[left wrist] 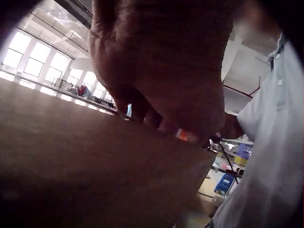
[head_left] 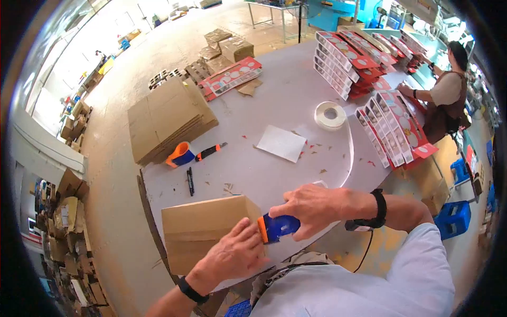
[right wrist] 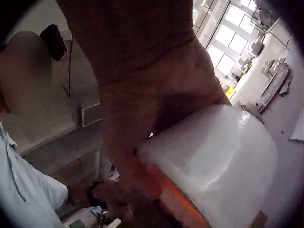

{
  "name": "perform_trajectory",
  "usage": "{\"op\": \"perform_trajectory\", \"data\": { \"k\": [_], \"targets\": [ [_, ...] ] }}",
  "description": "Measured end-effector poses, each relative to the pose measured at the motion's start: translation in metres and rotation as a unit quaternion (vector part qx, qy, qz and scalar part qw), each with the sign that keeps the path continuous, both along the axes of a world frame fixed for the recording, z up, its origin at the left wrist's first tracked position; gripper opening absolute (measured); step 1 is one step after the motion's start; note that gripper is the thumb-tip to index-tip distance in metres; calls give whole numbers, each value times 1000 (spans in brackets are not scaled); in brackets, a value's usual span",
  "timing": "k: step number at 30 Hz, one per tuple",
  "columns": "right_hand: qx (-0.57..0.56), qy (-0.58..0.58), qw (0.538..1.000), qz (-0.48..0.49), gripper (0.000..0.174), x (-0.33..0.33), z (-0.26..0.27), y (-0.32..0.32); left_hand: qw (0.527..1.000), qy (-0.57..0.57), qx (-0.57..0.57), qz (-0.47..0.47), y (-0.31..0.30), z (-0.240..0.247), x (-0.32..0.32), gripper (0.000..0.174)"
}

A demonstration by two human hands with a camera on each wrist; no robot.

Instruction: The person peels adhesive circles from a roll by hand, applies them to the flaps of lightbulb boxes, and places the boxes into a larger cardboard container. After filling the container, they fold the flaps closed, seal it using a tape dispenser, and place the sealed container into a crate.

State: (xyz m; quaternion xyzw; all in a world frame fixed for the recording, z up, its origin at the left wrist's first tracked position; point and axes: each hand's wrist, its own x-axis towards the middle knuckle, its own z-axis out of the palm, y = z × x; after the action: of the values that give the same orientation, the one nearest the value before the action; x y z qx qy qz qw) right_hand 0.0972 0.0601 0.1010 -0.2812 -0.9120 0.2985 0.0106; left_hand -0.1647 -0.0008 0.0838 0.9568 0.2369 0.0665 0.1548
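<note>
A closed brown cardboard box sits at the near side of the table. My left hand lies on its right part, fingers straight. My right hand grips a blue tape dispenser with an orange edge, held at the box's right end close to the left fingertips. In the right wrist view, the wide shiny tape roll shows beneath the palm, with an orange strip along its side. The left wrist view has the left hand dark above the box's flat face.
Flat cardboard is stacked at the back left. Near it lie an orange-and-blue ring-shaped item, a cutter knife and a black marker. A white label roll, white sheet and red cartons stand beyond. Another person works at right.
</note>
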Motion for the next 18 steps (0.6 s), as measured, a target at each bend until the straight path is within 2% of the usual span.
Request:
{"op": "perform_trajectory", "data": {
  "k": [1, 4, 5, 7, 8, 10, 12, 14, 16, 18],
  "targets": [
    [-5, -3, 1000, 10, 50, -7, 3, -2, 1000, 6, -2, -8, -6, 0, -1, 36],
    [-11, -22, 999, 39, 45, -27, 0, -2, 1000, -1, 27, -2, -20, -2, -5, 31],
    [12, -92, 993, 79, 45, -32, -16, -4, 999, 21, 30, 0, -23, -2, -5, 24],
    [68, -226, 959, 155, 43, -30, -89, -4, 988, 140, 58, -20, -33, -1, 1, 26],
    [25, -272, 952, 141, 45, -14, -140, 4, 975, 206, 75, -43, -35, 2, -2, 28],
    [42, -269, 960, 70, 43, 5, -170, 31, 965, 234, 109, -48, -47, 7, -10, 30],
    [105, -141, 984, -34, 34, 5, -182, 20, 959, 261, 102, -46, -62, 10, -13, 29],
    [14, -176, 981, -81, 42, -25, -140, 40, 948, 302, 84, -58, -72, 16, -23, 25],
    [-46, -172, 977, -115, 46, -47, -133, 48, 929, 342, 123, -65, -85, 36, -29, 25],
    [-23, -59, 989, -132, 48, -63, -173, 58, 918, 358, 160, -59, -95, 34, -40, 25]
  ]
}}
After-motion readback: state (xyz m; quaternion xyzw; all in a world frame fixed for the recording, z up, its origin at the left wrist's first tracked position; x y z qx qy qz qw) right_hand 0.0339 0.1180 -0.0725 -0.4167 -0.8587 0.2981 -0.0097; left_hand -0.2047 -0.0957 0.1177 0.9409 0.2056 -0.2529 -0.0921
